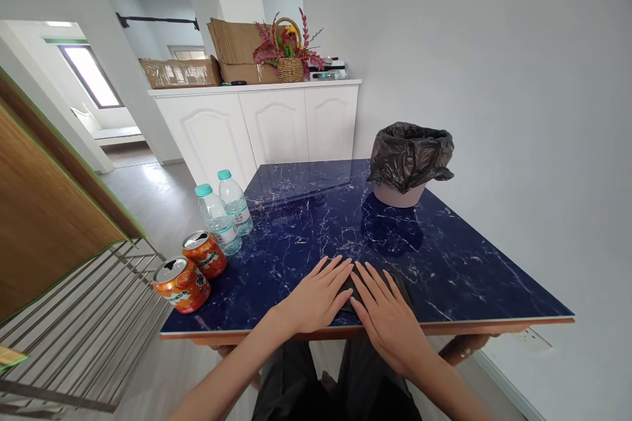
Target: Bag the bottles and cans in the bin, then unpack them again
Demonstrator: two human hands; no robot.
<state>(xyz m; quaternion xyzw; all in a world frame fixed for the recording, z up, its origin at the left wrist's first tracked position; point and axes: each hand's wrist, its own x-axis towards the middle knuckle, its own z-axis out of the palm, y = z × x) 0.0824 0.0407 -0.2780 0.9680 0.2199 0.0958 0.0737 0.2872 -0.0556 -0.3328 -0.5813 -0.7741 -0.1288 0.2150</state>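
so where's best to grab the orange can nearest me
Probably around the round side of the nearest can, with the left hand coming from the right, where it lies. The other can stands close behind. This one is upright with its top opened, so keep it level.

And here they are, palms down at the near edge of the blue marbled table (296,230); the left hand (316,297) and right hand (385,312) lie side by side, fingertips close, over a flat black item (405,288), mostly covered; off to the left, two orange cans (182,286) with opened tops stand just beside two clear bottles (213,214) with turquoise caps; on the far right, a pale bin (399,197) wears a black bag (409,161) over its rim; beyond, a white cabinet (276,128) carries cardboard boxes (182,74) and a flower basket (290,70)!
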